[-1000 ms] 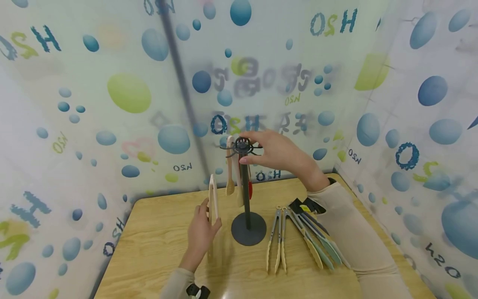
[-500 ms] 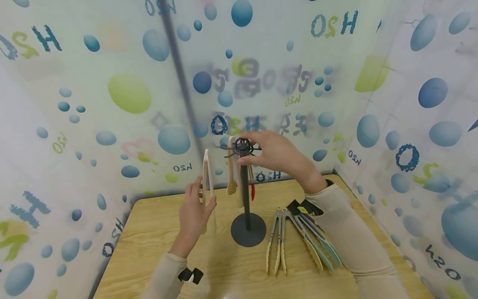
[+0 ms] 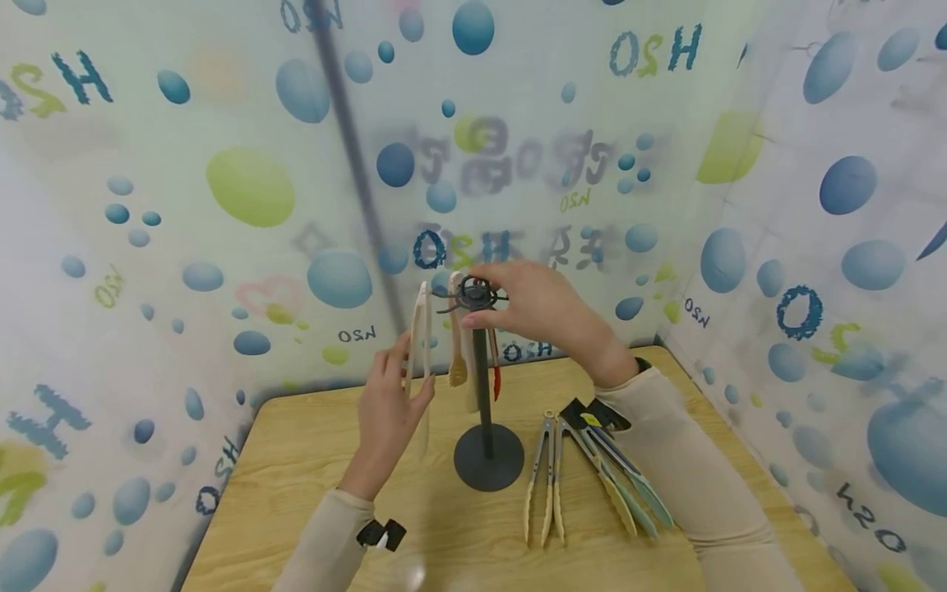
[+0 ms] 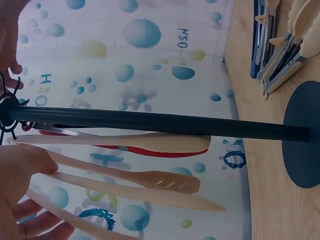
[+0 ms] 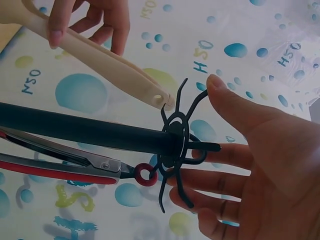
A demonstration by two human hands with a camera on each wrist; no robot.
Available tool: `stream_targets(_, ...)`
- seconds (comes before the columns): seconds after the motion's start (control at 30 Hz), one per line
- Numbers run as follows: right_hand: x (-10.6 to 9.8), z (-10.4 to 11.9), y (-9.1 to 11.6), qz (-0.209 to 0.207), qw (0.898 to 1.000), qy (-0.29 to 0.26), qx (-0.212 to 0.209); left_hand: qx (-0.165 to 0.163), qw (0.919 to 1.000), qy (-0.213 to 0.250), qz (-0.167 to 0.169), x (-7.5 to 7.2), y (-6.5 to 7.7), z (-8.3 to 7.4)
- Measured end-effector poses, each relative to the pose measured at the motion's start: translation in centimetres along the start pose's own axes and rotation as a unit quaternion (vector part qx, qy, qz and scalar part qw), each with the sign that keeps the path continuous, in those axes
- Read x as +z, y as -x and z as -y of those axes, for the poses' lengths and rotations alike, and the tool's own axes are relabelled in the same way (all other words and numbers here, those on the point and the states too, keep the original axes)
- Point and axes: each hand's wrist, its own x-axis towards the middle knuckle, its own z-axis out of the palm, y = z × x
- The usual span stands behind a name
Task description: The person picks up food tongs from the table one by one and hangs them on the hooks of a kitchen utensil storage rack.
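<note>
My left hand (image 3: 386, 411) holds cream tongs (image 5: 110, 65) upright, thumb on one arm and fingers on the other. The holed end of the tongs is close to a hook in the right wrist view. A dark utensil stand (image 3: 484, 395) with a round base and a crown of curved hooks stands upright. My right hand (image 3: 543, 312) steadies its hooked top, the thumb against one hook and fingers behind others. Red-edged tongs (image 5: 60, 173) hang by a red ring. A tan slotted turner (image 4: 165, 181) and another pale utensil (image 4: 165, 142) also hang there.
Right of the stand's base, several tongs with cream and pale green heads (image 3: 548, 497) lie on the wooden table (image 3: 311, 477). The right forearm passes over part of that group. A patterned wall covering (image 3: 222, 345) borders the table at the back and sides.
My left hand has raised the cream tongs and brought their top near the stand's hooks. The right hand stays at the stand's top.
</note>
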Motion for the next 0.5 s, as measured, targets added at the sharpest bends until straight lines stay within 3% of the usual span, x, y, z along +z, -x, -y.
stream_targets(0.5,0.27,0.56,0.16,-0.015,1.0,0.024,0.005,0.026,0.9996,0.005,0.001,0.93,-0.51,-0.7)
